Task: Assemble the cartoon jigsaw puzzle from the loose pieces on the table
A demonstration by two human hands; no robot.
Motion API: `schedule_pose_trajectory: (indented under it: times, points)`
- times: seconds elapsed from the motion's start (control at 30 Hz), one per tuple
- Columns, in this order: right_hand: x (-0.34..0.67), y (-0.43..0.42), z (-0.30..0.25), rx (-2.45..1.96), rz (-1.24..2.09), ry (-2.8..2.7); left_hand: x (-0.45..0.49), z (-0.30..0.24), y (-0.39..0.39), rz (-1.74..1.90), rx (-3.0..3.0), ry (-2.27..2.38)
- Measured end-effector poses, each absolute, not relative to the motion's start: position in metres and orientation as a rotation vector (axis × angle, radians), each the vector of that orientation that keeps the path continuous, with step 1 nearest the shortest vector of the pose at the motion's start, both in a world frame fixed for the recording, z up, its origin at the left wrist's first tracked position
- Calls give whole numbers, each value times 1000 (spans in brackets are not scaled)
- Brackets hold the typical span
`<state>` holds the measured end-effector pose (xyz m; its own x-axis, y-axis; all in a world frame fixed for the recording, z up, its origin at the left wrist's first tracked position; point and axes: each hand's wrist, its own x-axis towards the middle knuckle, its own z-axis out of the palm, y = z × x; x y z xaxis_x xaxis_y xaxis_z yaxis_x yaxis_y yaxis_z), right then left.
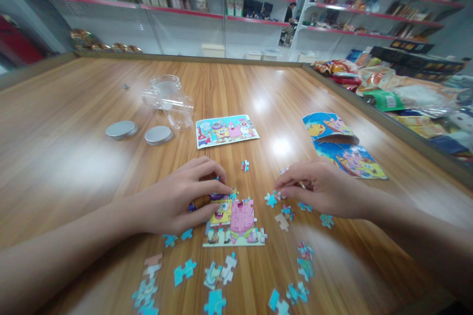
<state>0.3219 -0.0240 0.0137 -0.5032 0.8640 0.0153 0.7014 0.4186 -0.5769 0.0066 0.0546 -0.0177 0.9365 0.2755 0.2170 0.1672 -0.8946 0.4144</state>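
Observation:
A partly joined jigsaw puzzle [242, 219] with a yellow and a pink cartoon figure lies flat on the table before me. My left hand [185, 194] rests over its upper left part, thumb and index finger apart. The index fingertip touches a small puzzle piece [234, 193] at the top edge; the thumb lies on the yellow figure. To the right, my right hand [318, 187] is closed, thumb and index fingertips pinching at a small pale-pink puzzle piece [281, 196]. Beside those fingertips is a light-blue puzzle piece [271, 200]. Its other fingers partly cover several pieces.
Loose pieces [184, 271] are scattered in front and at both sides. Beyond lie a picture card [227, 131], a curled blue printed sheet [332, 128], silver lids [158, 135] and clear plastic jars [166, 93]. Packaged goods [406, 91] line the right edge; shelves stand behind.

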Motion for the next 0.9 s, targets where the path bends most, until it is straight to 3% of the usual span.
schedule_pose_trajectory:
  times: [0.2,0.5,0.9]
  points:
    - [318,-26,10,-1354,766,-2387,7,-17,54,387,2698,337]
    - [333,-19,13,-1300,372,-2501,5,-18,55,400,2692,333]
    - [336,-23,30,-1434,703,-2782,5,-19,56,389,2689,332]
